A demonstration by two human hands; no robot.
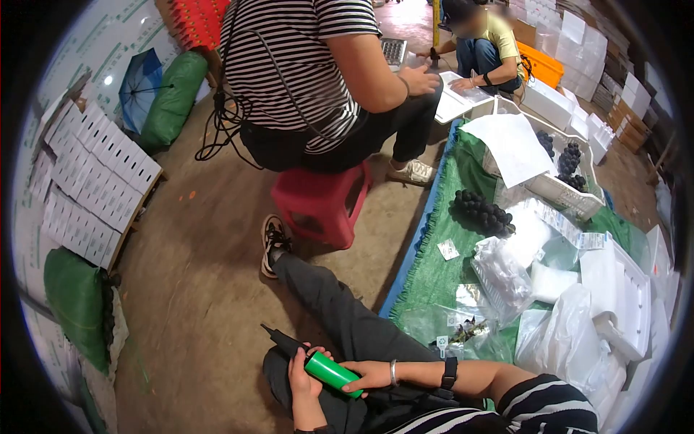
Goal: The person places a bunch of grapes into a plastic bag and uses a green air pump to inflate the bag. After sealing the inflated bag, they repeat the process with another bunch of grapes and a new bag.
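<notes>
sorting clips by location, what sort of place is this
Probably a grape-packing area, perhaps in a warehouse: dark grapes lie near a white crate holding more, and white boxes are stacked at the picture's left.

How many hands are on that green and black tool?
2: the left hand near its black nozzle, and the right hand on its green cylinder. No others appear on it.

Brown floor (195, 289), red plastic stool (314, 206), white boxes (101, 170) stacked by a pale wall (87, 36)
</notes>
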